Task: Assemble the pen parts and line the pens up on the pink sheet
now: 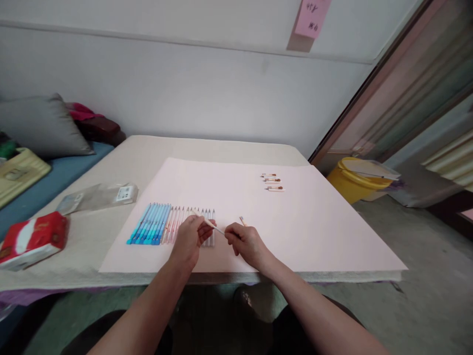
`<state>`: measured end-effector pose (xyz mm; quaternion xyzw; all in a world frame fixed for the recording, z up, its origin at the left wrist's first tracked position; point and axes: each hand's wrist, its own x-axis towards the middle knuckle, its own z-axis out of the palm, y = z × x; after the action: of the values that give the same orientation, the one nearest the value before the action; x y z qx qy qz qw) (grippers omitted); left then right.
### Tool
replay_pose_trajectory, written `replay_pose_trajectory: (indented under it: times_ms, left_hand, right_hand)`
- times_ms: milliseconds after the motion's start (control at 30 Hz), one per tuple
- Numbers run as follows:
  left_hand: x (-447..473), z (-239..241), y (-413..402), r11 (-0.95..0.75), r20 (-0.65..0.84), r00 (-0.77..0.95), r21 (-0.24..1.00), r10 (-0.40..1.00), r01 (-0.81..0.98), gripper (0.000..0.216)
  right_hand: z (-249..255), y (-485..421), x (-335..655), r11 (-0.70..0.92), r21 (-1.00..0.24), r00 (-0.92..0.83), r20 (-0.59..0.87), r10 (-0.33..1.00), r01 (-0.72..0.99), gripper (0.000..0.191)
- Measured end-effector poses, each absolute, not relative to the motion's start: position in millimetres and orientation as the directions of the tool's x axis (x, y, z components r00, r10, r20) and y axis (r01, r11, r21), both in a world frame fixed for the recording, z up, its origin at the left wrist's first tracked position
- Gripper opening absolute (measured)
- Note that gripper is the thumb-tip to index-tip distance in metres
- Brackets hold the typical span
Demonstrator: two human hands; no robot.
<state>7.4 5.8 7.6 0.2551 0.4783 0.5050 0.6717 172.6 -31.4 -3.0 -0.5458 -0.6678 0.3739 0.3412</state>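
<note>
A pale, slim pen [209, 223] is held slantwise between my two hands above the pink sheet. My left hand [189, 237] pinches its thicker cream barrel. At the thin whitish end, my right hand [247, 242] closes its fingers; whether that end is a refill or part of the barrel, I cannot tell. A small piece with a brown tip [243, 221] shows just behind my right hand, partly hidden. Under and beside my left hand lies a row of pens: blue ones [150, 224] at the left, then pinkish ones [174, 222] and pale grey ones [210, 239].
Several brown-and-white pen parts [273, 181] lie towards the back right of the pink sheet [314, 231]. On the left are a clear plastic packet [101, 197] and a red tissue pack [35, 239]. A yellow bucket [343, 182] stands beyond the table's right side.
</note>
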Motion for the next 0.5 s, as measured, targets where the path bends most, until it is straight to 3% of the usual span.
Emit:
replay_pose_trajectory:
  times_ms: [233,500]
  left_hand:
    - [26.5,2.6,-16.9,0.378,-0.356,0.136,0.816,0.925,-0.436,0.015]
    - [21.7,5.6,-14.9,0.427,-0.379,0.199,0.764,0.904,-0.484,0.013]
  right_hand:
    - [-11.4,-31.9,158.5,0.011,-0.97,-0.024,0.006,1.0,0.243,0.012]
    - [-15.5,-32.7,156.1,0.017,-0.994,-0.009,0.016,1.0,0.11,0.013]
